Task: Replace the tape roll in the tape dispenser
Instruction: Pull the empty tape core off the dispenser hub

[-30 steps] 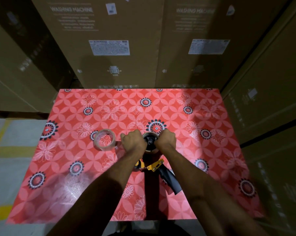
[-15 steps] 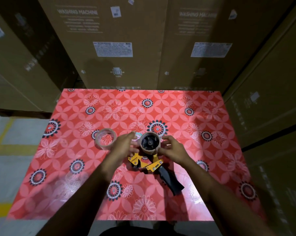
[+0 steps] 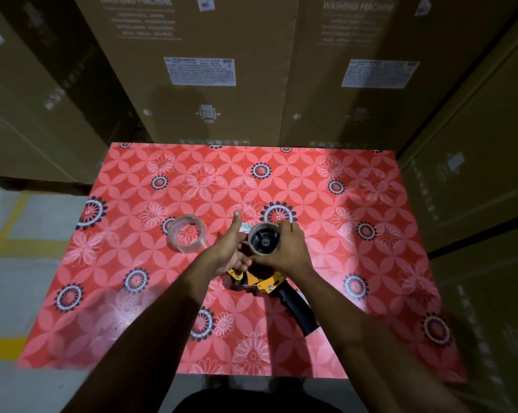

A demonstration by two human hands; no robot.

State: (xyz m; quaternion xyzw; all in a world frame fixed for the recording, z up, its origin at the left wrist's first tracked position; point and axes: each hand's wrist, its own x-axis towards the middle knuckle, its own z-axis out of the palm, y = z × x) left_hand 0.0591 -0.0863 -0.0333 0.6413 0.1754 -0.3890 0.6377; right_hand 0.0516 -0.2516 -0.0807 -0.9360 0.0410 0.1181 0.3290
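Note:
A yellow tape dispenser [image 3: 266, 284] with a black handle [image 3: 299, 311] lies on the red flowered table [image 3: 356, 263]. A nearly used-up tape roll [image 3: 264, 239] sits on its black hub at the far end. My right hand [image 3: 287, 251] wraps around that roll from the right. My left hand [image 3: 229, 248] grips the dispenser body just left of the roll, thumb pointing up. A clear, fuller tape roll [image 3: 186, 237] lies flat on the table to the left, apart from both hands.
Tall cardboard boxes [image 3: 198, 70] printed "washing machine" stand against the table's far edge and along its right side [image 3: 475, 174]. Grey floor with yellow lines [image 3: 4, 242] shows to the left.
Both hands drew back from the top of the roll, then the right hand closed around the roll again. The left hand shifted to the dispenser's left side with the thumb raised.

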